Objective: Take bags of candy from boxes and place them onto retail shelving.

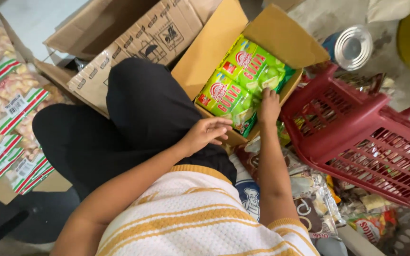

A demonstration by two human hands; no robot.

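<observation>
An open cardboard box (281, 42) rests against my knee, filled with bright green snack packets (243, 78). My right hand (268, 106) reaches into the box, fingers pressed among the packets near its right wall; whether it grips one is unclear. My left hand (206, 134) rests on my black-trousered leg at the box's near corner, fingers loosely spread, holding nothing.
A red plastic basket (357, 137) lies tipped on the right over loose snack packets (319, 199). A metal tin (352, 47) stands behind it. Flattened cardboard boxes (134, 33) lie beyond my knee. Clear bags of snacks (10, 109) line the left.
</observation>
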